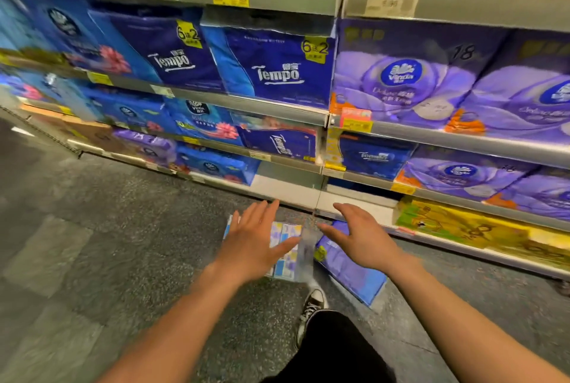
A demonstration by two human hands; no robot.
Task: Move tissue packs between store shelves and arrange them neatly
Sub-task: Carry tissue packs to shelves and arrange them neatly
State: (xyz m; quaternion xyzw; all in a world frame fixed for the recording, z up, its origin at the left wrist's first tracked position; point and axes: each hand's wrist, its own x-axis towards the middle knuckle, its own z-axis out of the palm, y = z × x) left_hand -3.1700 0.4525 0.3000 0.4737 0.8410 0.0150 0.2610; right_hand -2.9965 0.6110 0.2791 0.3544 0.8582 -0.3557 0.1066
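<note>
Speckled grey floor (92,228) is running along a store aisle, and both hands are reaching down over it. The left hand (253,244) is spreading straight fingers and holding nothing above a pale patterned pack (288,247). The right hand (361,241) is equally open and empty over a blue pack (351,268) lying tilted just to the right. Whether either palm is touching its pack, I cannot tell. Both packs are lying on the floor, seemingly as a staging spot, and the wide-spread fingers look ready to clamp one from both sides. A black shoe (313,301) is standing near them. Just beyond, the bottom shelf (287,185) is showing a bare gap, likely where they belong. Higher, dark blue packs (271,68) and purple packs (401,74) are filling the rows.
</note>
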